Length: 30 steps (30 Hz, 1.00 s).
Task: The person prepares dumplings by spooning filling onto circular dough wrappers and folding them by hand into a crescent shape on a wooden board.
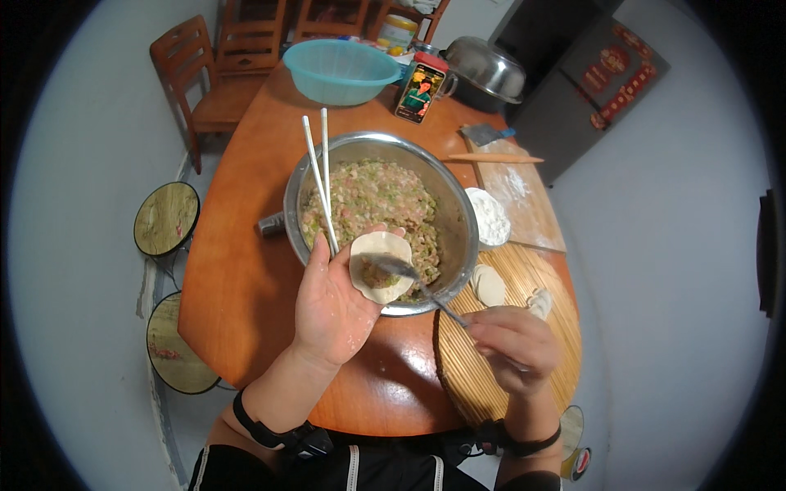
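Observation:
My left hand [334, 307] is palm up near the front rim of a large steel bowl [457, 245]. Across its fingers lies a round dumpling wrapper [362, 276] with a lump of minced filling [379, 276] on it. My right hand [513, 347], slightly blurred, grips the handle of a metal spoon [442, 302]. The spoon's head is over the wrapper, at the filling. More meat-and-greens filling [374, 190] fills much of the bowl. Two white chopsticks [316, 166] stand in it, leaning on the left side; their lower ends are partly hidden behind my left hand.
Right of the bowl, a slatted round board [466, 374] carries stacked wrappers [490, 287] and folded dumplings [540, 303]. Beyond are a flour bowl [489, 218], a floured wooden board [534, 202], a rolling pin [497, 158] and a scraper [485, 134]. A phone [420, 95] and a turquoise basin [338, 73] stand farther back.

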Tool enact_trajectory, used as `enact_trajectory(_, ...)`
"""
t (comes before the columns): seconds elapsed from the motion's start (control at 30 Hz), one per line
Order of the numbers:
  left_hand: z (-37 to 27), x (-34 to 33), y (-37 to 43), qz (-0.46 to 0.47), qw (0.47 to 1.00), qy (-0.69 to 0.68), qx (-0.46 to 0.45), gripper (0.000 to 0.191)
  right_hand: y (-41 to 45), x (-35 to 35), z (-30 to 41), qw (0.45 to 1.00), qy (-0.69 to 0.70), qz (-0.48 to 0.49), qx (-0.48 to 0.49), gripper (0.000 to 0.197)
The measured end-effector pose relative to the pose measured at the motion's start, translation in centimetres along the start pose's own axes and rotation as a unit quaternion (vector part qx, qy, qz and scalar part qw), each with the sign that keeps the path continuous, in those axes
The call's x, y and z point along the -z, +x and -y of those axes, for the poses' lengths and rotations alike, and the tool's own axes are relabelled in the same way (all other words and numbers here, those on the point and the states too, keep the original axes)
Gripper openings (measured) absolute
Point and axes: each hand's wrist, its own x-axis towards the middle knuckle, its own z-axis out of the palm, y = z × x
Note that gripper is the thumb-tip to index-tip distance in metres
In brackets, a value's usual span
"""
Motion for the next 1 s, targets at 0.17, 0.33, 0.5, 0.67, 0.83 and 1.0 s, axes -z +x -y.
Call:
enact_trajectory(0.17,0.0,0.2,0.1,0.018,1.0,0.023,0.001,0.066,-0.3,0.4,-0.1,0.999,-0.005,0.052,0.014,0.007)
enact_trajectory(0.33,0.0,0.1,0.0,0.016,1.0,0.007,0.006,0.067,-1.1,-0.4,-0.7,0.874,0.329,-0.238,-0.269,0.015)
enact_trajectory(0.5,0.1,0.3,0.2,0.028,0.999,-0.009,0.013,0.067,-1.8,-1.7,-3.2,0.799,0.41,-0.22,-0.381,0.018)
enact_trajectory(0.67,-0.1,0.1,0.1,0.014,1.0,-0.022,0.008,0.066,-1.6,-1.6,-3.4,0.834,0.383,-0.241,-0.314,0.019)
enact_trajectory(0.83,-0.3,0.3,0.1,-0.008,1.0,-0.016,-0.019,0.065,-0.9,-0.8,-3.5,0.896,0.225,-0.288,-0.252,0.015)
enact_trajectory(1.0,-0.4,0.3,0.1,-0.013,0.999,-0.028,-0.032,0.063,-0.6,-2.9,-4.3,0.987,-0.112,0.036,-0.108,0.019)
